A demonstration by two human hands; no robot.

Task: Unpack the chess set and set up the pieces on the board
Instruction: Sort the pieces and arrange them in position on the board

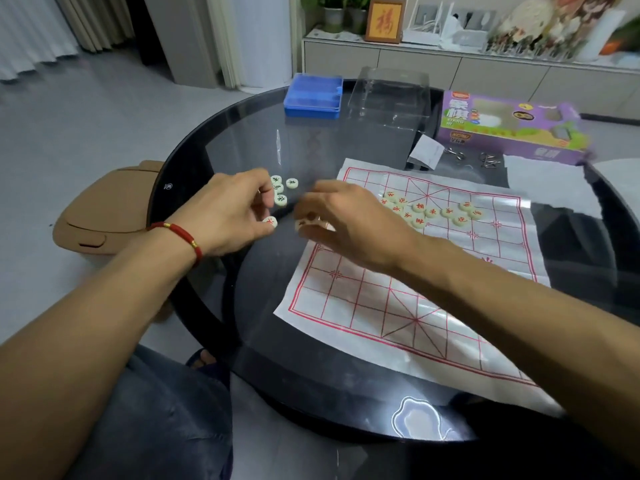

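Cream round pieces [429, 211] cluster on the red-lined board [398, 299] at twelve o'clock. Left hand [232, 213] pinches one red-marked piece [270, 221]; right hand [349, 220], blurred, curls over others at nine o'clock of the board.

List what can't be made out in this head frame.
- Right hand: motion-blurred; the pieces at its fingertips are unclear.
- Left hand: hides part of the off-board pieces.
- Characters on the board pieces: too small to read.
- Purple box: print blurred.
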